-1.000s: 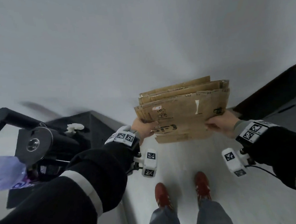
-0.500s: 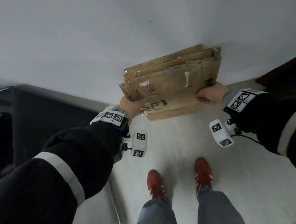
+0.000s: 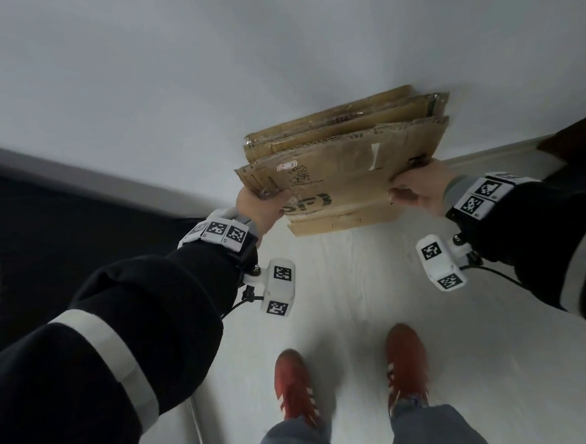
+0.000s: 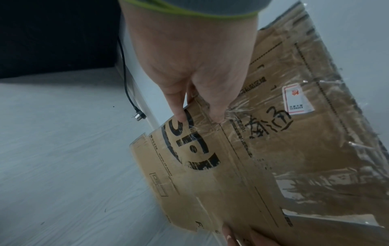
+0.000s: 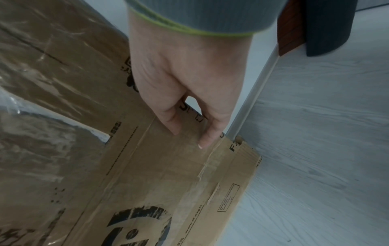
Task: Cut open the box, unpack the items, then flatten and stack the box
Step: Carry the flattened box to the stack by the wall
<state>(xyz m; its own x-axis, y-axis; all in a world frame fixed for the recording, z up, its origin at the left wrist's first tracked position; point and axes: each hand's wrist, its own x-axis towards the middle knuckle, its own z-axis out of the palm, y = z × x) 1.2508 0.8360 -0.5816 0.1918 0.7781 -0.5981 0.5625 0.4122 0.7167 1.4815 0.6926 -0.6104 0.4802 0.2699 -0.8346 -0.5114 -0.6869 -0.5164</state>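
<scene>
I hold a flattened brown cardboard box [image 3: 344, 181] with black printing and clear tape in front of me, above the pale floor near a white wall. More flattened boxes [image 3: 343, 119] lie stacked behind it, against the wall side. My left hand [image 3: 259, 206] grips the box's left edge, thumb on the printed face [image 4: 263, 149]. My right hand [image 3: 416, 188] grips the right edge, fingers [image 5: 170, 121] on the cardboard [image 5: 168, 174]. In the left wrist view my left hand [image 4: 197, 106] pinches the edge.
A white wall [image 3: 241, 70] rises straight ahead with a skirting board [image 3: 500, 152] at its foot. Dark furniture [image 3: 45, 237] stands at the left, a dark wooden piece [image 3: 581, 132] at the right. A black cable with a plug [image 4: 138, 116] hangs by the left wall. My red shoes [image 3: 405, 362] stand on the floor.
I have turned away from the equipment on the left and carried the flattened box forward toward the wall. Both hands keep their hold on its edges.
</scene>
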